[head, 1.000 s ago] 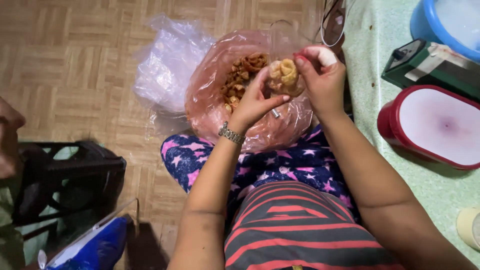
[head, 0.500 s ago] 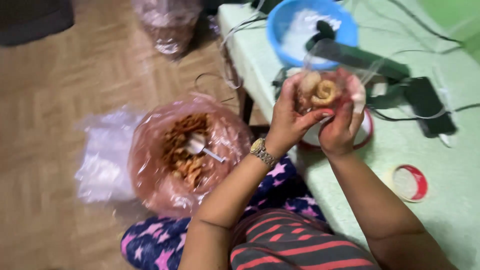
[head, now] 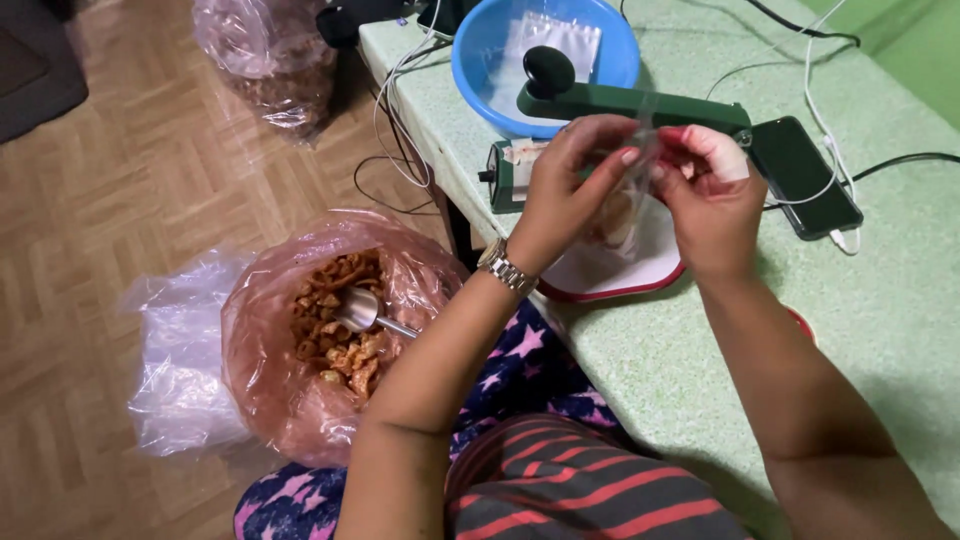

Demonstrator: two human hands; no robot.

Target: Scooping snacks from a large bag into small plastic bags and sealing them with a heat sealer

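Observation:
My left hand [head: 565, 190] and my right hand [head: 708, 195] both pinch the top of a small clear plastic bag [head: 620, 215] with fried snack pieces in it. They hold it above a white tray with a red rim [head: 640, 280] on the green table [head: 880, 330]. Just behind the hands stands a green bag sealer [head: 620, 105]. Down at my left, a large pinkish plastic bag of fried snacks [head: 330, 330] sits open by my lap, with a metal scoop [head: 365, 312] lying in it.
A blue bowl [head: 545, 55] with clear bags stands behind the sealer. A black phone [head: 805, 175] on a white cable lies at the right. An empty clear bag [head: 180, 350] and another bag of snacks [head: 270, 60] are on the wooden floor.
The hands carried the small filled bag from over the big snack bag to the table. Now they hold its top edge in front of the sealer. The view swung right.

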